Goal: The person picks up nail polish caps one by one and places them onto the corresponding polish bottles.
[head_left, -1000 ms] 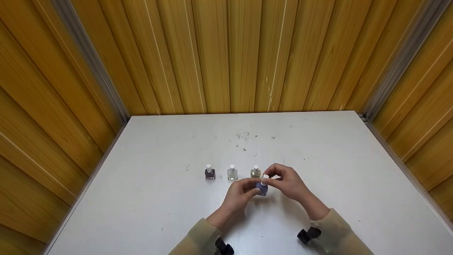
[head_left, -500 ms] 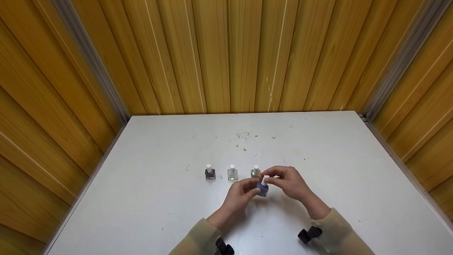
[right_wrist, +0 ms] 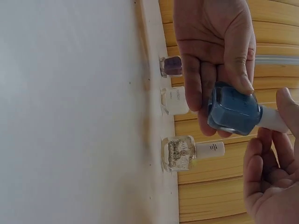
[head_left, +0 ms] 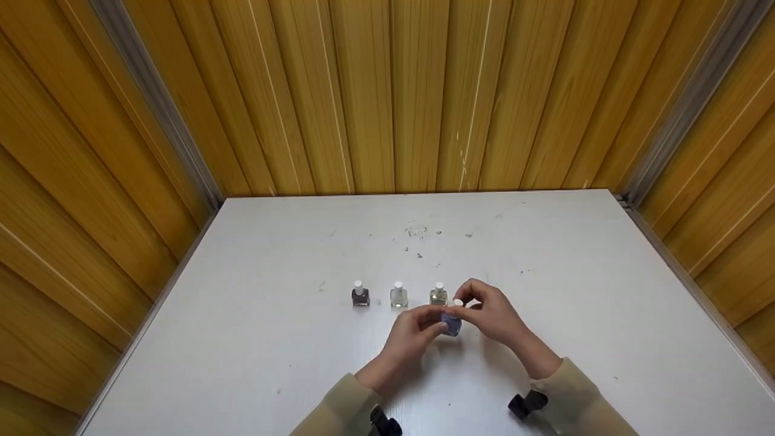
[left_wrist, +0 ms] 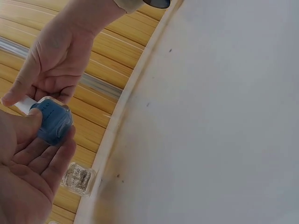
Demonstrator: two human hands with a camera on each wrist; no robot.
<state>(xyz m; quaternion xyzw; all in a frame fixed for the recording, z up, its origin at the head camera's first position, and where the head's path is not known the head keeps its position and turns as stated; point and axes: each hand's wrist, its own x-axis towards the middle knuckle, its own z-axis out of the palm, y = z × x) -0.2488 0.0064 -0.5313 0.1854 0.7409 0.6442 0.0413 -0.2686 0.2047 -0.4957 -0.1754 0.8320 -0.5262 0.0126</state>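
A blue nail polish bottle [head_left: 451,325] with a white cap [right_wrist: 272,119] is held above the table between both hands. My left hand [head_left: 410,333] grips its glass body, thumb on the front and fingers behind, as the right wrist view shows. At the cap, my right hand [head_left: 493,312] pinches with thumb and fingers; the cap sits on the bottle's neck. Just behind stands a clear nail polish bottle with glitter flecks [right_wrist: 180,153], partly hidden by the hands in the head view. The blue bottle leans slightly, cap up.
To the left in the same row stand a whitish clear nail polish bottle [head_left: 398,296] and a dark purple one [head_left: 360,295], both white-capped and upright. The white table [head_left: 242,339] has scuff marks toward the back. Wood-patterned panels [head_left: 393,97] wall its back and sides.
The right hand's fingers have shifted around the cap, extending and drawing back in a small turning motion. The left hand stays on the bottle, almost still. The other bottles have not moved.
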